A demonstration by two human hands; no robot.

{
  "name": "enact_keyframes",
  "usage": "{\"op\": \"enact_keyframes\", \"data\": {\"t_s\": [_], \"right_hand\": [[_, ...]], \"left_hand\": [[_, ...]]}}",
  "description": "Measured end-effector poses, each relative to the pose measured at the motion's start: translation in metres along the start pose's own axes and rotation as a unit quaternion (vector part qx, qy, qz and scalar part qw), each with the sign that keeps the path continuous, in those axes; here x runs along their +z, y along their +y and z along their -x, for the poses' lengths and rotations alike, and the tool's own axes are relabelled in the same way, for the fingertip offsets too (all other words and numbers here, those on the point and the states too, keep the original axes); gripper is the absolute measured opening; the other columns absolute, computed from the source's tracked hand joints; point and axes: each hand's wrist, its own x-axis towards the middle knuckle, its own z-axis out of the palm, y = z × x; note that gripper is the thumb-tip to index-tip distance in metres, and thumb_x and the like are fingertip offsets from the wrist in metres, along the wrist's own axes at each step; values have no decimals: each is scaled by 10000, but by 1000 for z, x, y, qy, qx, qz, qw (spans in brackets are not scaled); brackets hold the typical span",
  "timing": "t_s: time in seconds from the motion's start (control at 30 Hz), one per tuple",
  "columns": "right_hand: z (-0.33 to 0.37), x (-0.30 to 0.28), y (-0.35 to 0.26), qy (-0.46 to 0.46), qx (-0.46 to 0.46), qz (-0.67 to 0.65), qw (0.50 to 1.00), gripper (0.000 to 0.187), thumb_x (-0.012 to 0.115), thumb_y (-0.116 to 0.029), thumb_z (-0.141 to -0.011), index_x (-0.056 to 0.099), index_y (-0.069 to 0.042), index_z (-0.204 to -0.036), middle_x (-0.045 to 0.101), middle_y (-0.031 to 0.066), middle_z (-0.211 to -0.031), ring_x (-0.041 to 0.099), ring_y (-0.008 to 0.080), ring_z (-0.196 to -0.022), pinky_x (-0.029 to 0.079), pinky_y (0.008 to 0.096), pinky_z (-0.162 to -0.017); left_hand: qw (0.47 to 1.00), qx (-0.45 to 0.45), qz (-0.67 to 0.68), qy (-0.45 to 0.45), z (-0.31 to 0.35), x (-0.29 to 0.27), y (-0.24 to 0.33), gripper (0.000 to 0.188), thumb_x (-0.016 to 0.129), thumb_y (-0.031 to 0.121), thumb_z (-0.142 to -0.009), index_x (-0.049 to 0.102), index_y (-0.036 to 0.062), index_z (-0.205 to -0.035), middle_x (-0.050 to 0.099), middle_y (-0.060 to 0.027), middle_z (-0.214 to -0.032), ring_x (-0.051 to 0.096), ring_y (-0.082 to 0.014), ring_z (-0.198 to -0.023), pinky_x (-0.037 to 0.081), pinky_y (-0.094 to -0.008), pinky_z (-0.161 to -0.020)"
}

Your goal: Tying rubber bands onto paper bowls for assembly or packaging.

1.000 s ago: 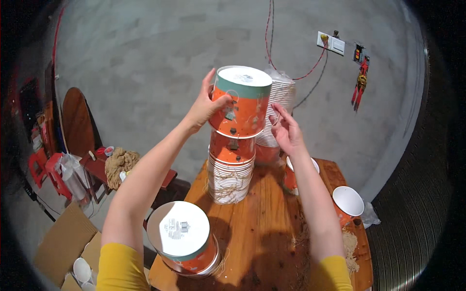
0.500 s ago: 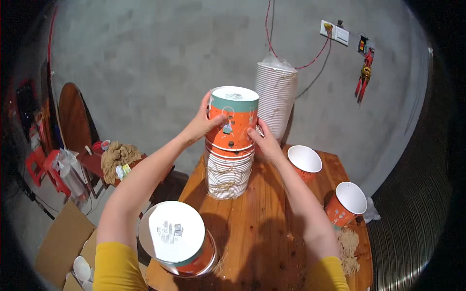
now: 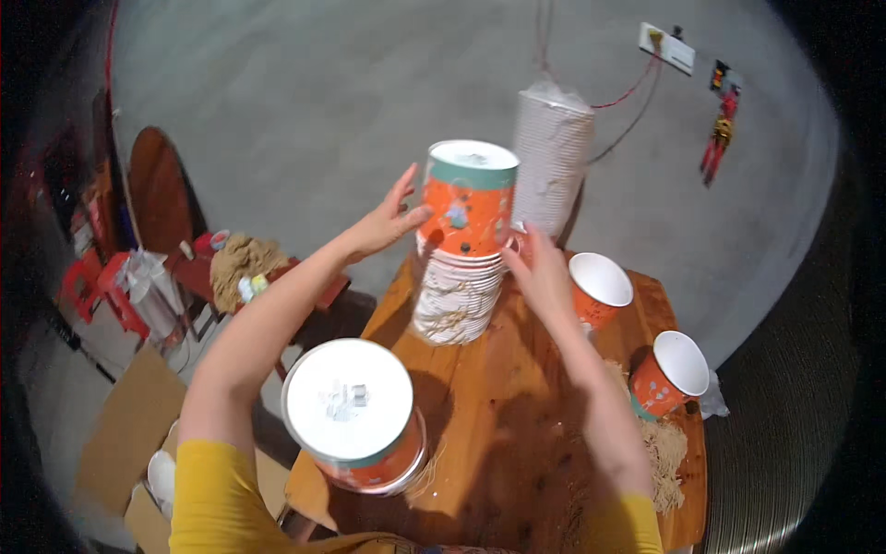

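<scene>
A tall stack of upside-down orange paper buckets with a green band (image 3: 469, 208) stands on the wooden table in front of me, white rims piled below and wound with straw-coloured strands. My left hand (image 3: 392, 220) is at the stack's upper left side, fingers spread, thumb close to the bucket wall. My right hand (image 3: 538, 268) is beside its lower right, thumb and fingers apart, a little blurred; whether it touches the bucket I cannot tell. Nearer to me on the left stands another upside-down bucket stack (image 3: 349, 397), its white base up.
Two upright orange buckets (image 3: 600, 280) (image 3: 669, 374) stand on the right of the table (image 3: 517, 397), near loose straw-coloured strands (image 3: 666, 462). A tall wrapped stack of white buckets (image 3: 552, 162) leans by the wall. An open cardboard box (image 3: 129, 429) and red stools (image 3: 120, 295) are at left.
Both hands have let go of the top bucket, the left drawing off to its side. The bucket now sits lower on the stack. The view has shifted a little.
</scene>
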Motion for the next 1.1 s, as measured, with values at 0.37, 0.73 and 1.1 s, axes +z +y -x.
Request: {"op": "enact_keyframes", "data": {"t_s": [0.37, 0.73, 1.1], "right_hand": [[100, -21, -140, -279, -416, -227, 835, 195, 678, -206, -809, 626, -87, -955, 610, 56, -1102, 557, 192, -1108, 378, 443, -1037], [145, -1, -129, -408, -16, -359, 840, 1243, 866, -227, -627, -25, -59, -1477, 259, 236, -1462, 270, 288, -1363, 220, 399, -1124], [121, -56, -148, -252, -71, -396, 880, 1313, 878, -203, -569, -71, -151, -1475, 210, 237, -1468, 219, 363, -1371, 209, 435, -1128]], "left_hand": [[947, -108, 298, -50, 177, -12, -20, 785, 419, 619, -902, 189, 134, -1476, 392, -145, -1377, 438, -247, -1229, 383, -382, -1012], [998, -3, -7, 61, 296, 11, 27, 1489, 714, 796, -412, 11, 22, -1471, -9, -173, -1537, 89, -316, -1417, 150, -476, -1137], [984, 94, 36, 144, 232, 18, 111, 1457, 820, 660, -467, -33, 47, -1476, 225, -143, -1488, 328, -270, -1338, 275, -427, -1104]]}}
